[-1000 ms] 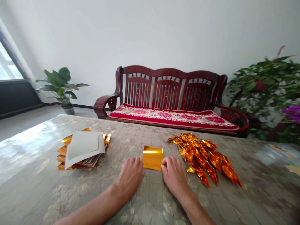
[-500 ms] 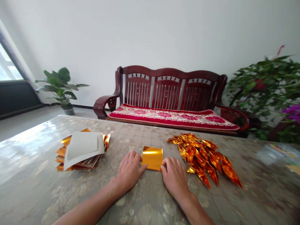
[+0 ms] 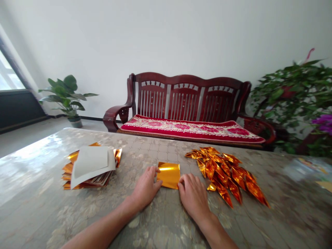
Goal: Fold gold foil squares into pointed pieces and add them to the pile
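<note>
A square of shiny gold foil paper (image 3: 168, 176) lies on the table in front of me, its top edge slightly lifted or curled. My left hand (image 3: 145, 186) holds its left edge, the thumb at the lower corner and the forefinger higher up. At the lower right corner, the curled fingers and thumb of my right hand (image 3: 193, 195) grip the paper. To the left sits a stack of foil sheets (image 3: 67, 169) with pale backing sheets (image 3: 90, 158) on top. A heap of folded gold foil pieces (image 3: 225, 169) spreads out beyond my right hand.
The table (image 3: 129, 228) has a patterned, glossy cover. A clear plastic bag (image 3: 307, 169) lies at its right side. Behind the table stands a dark red wooden bench (image 3: 184, 100) with a floral seat cover (image 3: 192, 129). Potted plants (image 3: 66, 93) flank the bench.
My left forefinger has shifted slightly up and onto the paper's left edge. The paper's top edge looks flatter. My right hand stays almost in place.
</note>
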The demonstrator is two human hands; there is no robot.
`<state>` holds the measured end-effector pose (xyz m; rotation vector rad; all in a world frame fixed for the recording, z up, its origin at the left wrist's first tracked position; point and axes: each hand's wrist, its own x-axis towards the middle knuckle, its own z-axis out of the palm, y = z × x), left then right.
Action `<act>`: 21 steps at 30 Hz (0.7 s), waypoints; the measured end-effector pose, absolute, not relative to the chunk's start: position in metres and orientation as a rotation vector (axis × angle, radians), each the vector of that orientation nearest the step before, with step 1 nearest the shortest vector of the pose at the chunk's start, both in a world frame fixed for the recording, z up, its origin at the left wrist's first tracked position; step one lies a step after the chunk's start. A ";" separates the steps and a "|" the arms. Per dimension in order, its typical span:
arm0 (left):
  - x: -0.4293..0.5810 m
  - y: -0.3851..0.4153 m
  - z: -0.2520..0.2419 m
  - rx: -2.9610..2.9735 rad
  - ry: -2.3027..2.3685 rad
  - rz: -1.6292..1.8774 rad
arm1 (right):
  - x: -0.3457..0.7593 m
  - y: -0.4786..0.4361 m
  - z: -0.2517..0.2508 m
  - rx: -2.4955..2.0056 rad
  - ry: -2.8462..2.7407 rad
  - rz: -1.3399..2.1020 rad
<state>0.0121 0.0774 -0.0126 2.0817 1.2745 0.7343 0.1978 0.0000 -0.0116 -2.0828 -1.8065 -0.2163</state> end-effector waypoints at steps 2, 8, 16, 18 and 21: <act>0.014 0.084 -0.015 1.886 1.193 0.769 | 0.198 0.000 -0.012 -2.077 -1.808 -0.226; 0.015 0.094 -0.008 1.577 1.193 0.808 | 0.198 -0.001 -0.012 -2.075 -1.811 -0.234; 0.015 0.085 0.015 1.404 1.177 0.804 | 0.199 0.000 -0.013 -2.077 -1.813 -0.233; 0.016 0.082 0.020 1.285 1.144 0.790 | 0.199 0.000 -0.013 -2.079 -1.814 -0.227; 0.015 0.080 0.023 1.171 1.111 0.757 | 0.199 0.000 -0.012 -2.082 -1.815 -0.210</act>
